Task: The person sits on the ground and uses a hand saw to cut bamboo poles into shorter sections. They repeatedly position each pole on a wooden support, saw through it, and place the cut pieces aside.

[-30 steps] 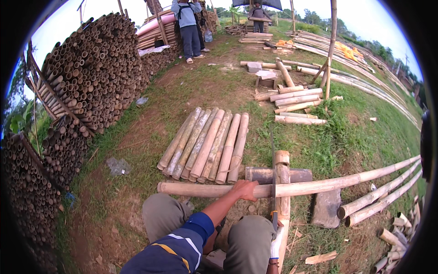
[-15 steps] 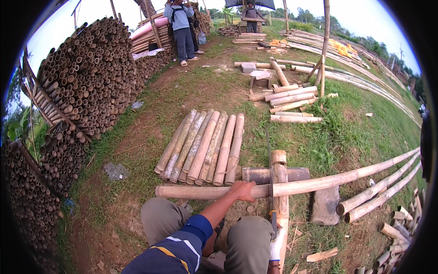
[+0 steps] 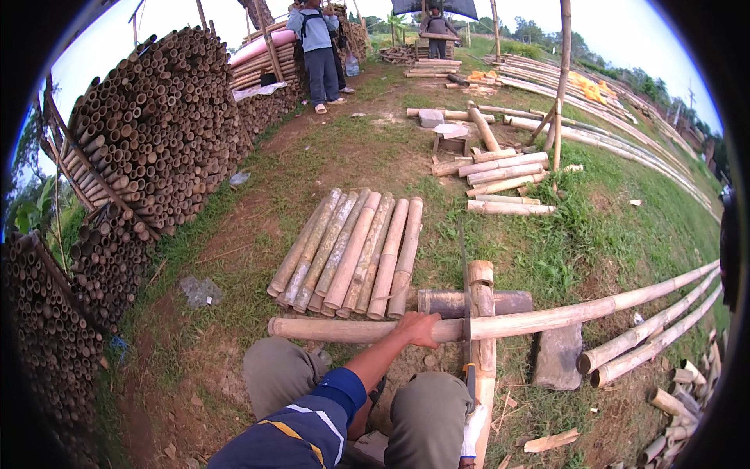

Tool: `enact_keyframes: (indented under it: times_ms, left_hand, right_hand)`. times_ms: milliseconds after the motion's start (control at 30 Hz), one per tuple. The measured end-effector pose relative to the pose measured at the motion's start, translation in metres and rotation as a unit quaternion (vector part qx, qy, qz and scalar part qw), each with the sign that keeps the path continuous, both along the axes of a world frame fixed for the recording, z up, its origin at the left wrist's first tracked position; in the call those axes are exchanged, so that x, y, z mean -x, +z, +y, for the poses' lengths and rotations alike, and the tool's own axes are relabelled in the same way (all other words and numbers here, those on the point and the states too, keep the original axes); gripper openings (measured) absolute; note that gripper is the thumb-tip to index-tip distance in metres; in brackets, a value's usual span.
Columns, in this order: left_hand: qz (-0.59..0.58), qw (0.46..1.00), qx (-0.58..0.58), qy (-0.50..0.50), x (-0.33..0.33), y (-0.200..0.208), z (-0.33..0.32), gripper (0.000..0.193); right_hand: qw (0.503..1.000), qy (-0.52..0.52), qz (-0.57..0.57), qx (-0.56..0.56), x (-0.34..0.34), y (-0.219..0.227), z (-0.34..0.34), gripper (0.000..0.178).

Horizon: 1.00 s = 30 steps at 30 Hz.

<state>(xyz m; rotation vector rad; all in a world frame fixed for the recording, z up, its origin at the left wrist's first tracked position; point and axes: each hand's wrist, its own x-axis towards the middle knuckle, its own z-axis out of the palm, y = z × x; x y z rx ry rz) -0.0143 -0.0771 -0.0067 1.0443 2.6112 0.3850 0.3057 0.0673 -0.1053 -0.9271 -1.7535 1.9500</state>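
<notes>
A long pale bamboo pole (image 3: 539, 321) lies crosswise in front of my knees, over an upright-pointing bamboo support (image 3: 484, 361) and a darker bamboo piece (image 3: 512, 302). My left hand (image 3: 418, 328) is closed over the pole just left of a handsaw (image 3: 467, 328). The saw's thin blade crosses the pole and points away from me. Beside my right knee, my right hand (image 3: 474, 431), in a white glove, is closed at the saw's dark and orange handle; my knee partly hides its fingers. Several cut bamboo lengths (image 3: 351, 254) lie side by side beyond the pole.
A flat stone block (image 3: 557, 357) sits under the pole's right part, near two more long poles (image 3: 625, 344). Offcuts (image 3: 680, 406) are heaped at the lower right. Tall bamboo stacks (image 3: 156, 125) line the left. Two people (image 3: 318, 59) stand far back, another (image 3: 437, 35) under a dark canopy.
The whole view has shifted slightly. My right hand and the saw handle sit a little closer to me. My left hand keeps its hold on the bamboo pole.
</notes>
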Motion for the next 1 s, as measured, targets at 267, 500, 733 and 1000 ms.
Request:
enact_keyframes:
  times_ms: [267,500,733,1000]
  left_hand:
    - [0.009,1.000,-0.013,-0.014,-0.001,0.005,0.020,0.085]
    - [0.006,1.000,0.006,0.019,0.001,-0.006,-0.018,0.086]
    - [0.004,1.000,-0.014,-0.014,-0.003,0.013,0.021,0.087]
    - [0.010,1.000,-0.011,0.002,0.001,0.000,0.003,0.088]
  right_hand:
    - [0.898,0.038,-0.131,-0.419,-0.033,-0.134,0.031,0.062]
    - [0.895,0.110,-0.171,-0.398,-0.024,-0.100,0.001,0.068]
    - [0.887,0.058,-0.180,-0.422,-0.037,-0.158,0.038,0.073]
    - [0.991,0.061,0.086,-0.083,0.026,0.062,0.000,0.054]
